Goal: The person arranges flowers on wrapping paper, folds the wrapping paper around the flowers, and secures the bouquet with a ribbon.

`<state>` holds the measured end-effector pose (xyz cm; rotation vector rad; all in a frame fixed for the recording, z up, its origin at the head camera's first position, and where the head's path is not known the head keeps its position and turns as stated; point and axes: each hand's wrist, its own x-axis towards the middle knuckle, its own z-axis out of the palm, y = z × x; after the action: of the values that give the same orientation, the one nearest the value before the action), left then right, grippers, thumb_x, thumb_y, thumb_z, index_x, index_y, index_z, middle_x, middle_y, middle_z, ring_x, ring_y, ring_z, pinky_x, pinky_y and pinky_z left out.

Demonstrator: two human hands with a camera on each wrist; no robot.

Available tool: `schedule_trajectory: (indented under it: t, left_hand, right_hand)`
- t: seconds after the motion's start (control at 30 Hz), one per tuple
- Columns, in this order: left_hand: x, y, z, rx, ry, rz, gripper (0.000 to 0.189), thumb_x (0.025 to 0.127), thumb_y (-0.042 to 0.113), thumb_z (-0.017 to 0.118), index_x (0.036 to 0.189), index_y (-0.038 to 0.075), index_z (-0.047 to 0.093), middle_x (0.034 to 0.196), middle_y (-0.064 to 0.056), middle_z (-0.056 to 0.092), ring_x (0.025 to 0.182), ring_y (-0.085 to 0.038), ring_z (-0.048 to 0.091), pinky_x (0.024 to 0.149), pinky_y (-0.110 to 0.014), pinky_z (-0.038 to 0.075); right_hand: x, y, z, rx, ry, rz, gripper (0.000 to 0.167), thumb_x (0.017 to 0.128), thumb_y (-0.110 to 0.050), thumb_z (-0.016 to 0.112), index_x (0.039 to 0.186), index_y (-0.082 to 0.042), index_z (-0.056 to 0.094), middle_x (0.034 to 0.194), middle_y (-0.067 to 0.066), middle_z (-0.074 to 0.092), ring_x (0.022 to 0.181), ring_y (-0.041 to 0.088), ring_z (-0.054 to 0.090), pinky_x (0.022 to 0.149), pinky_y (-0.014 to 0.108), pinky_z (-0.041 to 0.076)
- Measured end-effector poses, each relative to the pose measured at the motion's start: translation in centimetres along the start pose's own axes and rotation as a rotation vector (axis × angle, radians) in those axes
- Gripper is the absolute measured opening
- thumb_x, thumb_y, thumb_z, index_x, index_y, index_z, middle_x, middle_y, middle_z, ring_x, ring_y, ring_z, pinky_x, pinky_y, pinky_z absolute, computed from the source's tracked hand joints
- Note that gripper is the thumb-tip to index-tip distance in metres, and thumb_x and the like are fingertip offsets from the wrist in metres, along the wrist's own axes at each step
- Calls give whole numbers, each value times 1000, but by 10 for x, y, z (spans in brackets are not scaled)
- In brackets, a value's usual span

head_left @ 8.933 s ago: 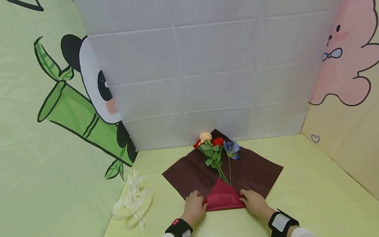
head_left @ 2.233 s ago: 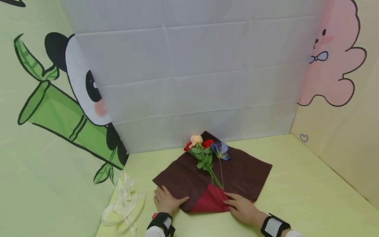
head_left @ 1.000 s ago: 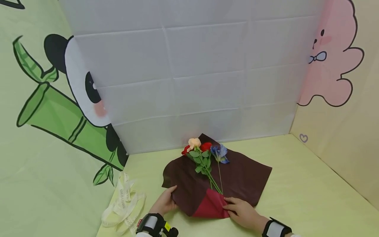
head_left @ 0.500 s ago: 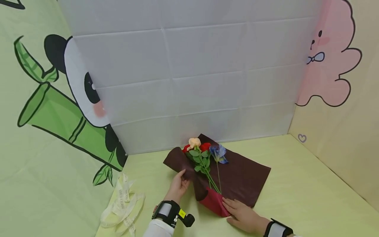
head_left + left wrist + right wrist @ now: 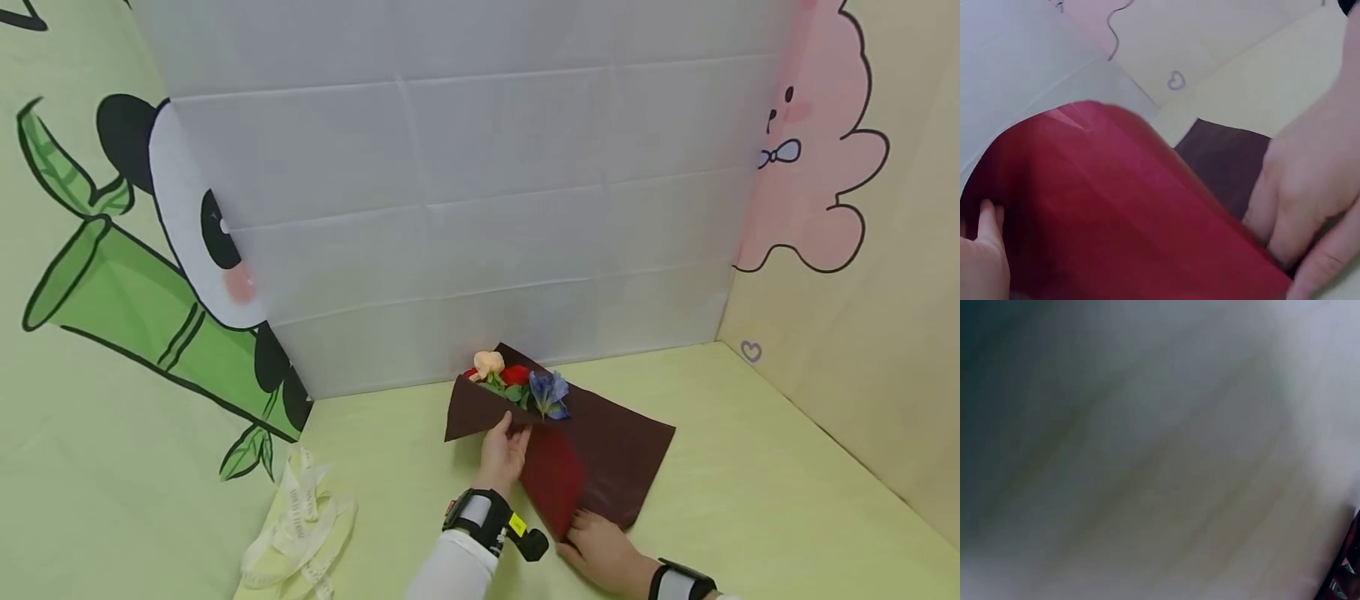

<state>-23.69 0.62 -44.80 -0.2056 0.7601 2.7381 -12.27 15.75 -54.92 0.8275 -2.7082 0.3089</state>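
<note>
A sheet of wrapping paper (image 5: 630, 450), dark brown on one face and red on the other, lies on the table under artificial flowers. A peach rose (image 5: 489, 363), a red rose (image 5: 516, 375) and a blue flower (image 5: 549, 393) show at its top; the stems are covered by the lifted left side. My left hand (image 5: 501, 457) holds that side, curved up over the stems. In the left wrist view the red face (image 5: 1116, 206) fills the middle. My right hand (image 5: 603, 552) pinches the paper at its bottom corner, fingers bent. The right wrist view is too blurred to read.
A loose heap of pale printed ribbon (image 5: 300, 525) lies at the table's left edge. Behind stands a white cloth wall (image 5: 465, 200), with a panda-printed wall on the left and a pink-bear wall on the right. Both wrists wear black camera straps.
My left hand has lifted the paper's left side and carried it rightward over the stems, turning the fold over. My right hand stays at the bottom corner. The flowers lie where they were.
</note>
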Motion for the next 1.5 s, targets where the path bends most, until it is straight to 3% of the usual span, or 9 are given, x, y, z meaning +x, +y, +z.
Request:
schedule_trajectory:
  t: [0.1,0.2,0.3,0.43,0.67,0.97,1.17,1.37,1.5]
  left_hand:
    - [-3,-3,-3,189,-109,1,58,105,16,29,148,-8,-2,155,-27,2,144,-39,9,114,-40,19]
    - [-5,-3,-16,522,-209,52,52,106,20,25,145,-13,14,151,-32,16,140,-44,20,113,-46,22]
    - [-10,-4,-37,985,-178,183,43,104,16,30,134,-13,38,139,-34,38,130,-45,38,106,-51,33]
    - [-17,-13,-62,1500,-127,257,44,98,9,40,132,-18,38,137,-37,33,129,-50,33,103,-57,31]
    - [-36,-38,-83,1983,-393,322,58,99,17,44,141,-16,24,148,-35,19,137,-49,20,107,-57,25]
    - [-39,-51,-88,2239,-363,299,67,98,43,40,144,-5,30,151,-24,26,141,-39,23,111,-52,23]
    - [-31,-57,-98,2322,-363,296,87,88,62,46,146,-1,29,153,-21,24,142,-36,22,112,-51,22]
    - [-35,-56,-94,2311,-375,270,93,84,65,49,146,-2,29,154,-21,23,142,-37,21,112,-52,20]
    - [-39,-55,-90,2324,-368,274,91,86,64,48,146,-2,29,153,-21,23,142,-37,20,112,-52,20]
  right_hand:
    - [0,-1,5,-23,107,-34,14,88,-21,64,75,-14,66,83,-4,65,79,13,60,71,30,48]
    - [-1,-1,8,-20,113,-41,12,88,-16,63,77,-14,66,84,-3,64,81,13,60,72,30,48]
    - [-1,1,9,-31,117,-52,13,87,-15,63,74,-15,63,83,-4,63,83,14,60,73,30,49]
    - [-2,2,7,-37,126,-58,13,86,-15,64,73,-17,63,84,-5,64,84,14,60,74,30,49]
    - [-6,5,-3,55,-40,-48,28,98,-24,49,113,-9,68,118,5,65,112,23,59,91,39,48]
    - [-5,2,-12,4,70,18,8,84,-25,69,82,-18,71,82,-8,67,80,10,61,69,28,49]
    - [1,-2,-22,-206,239,33,36,62,-40,81,80,-19,59,82,-8,54,80,12,48,72,30,37]
    - [3,-5,-21,-265,49,-4,55,74,-35,74,120,-7,61,127,7,57,117,24,52,97,41,41]
    - [1,-7,-18,-216,-118,61,50,87,-30,63,128,-1,57,134,12,55,124,27,51,102,41,40]
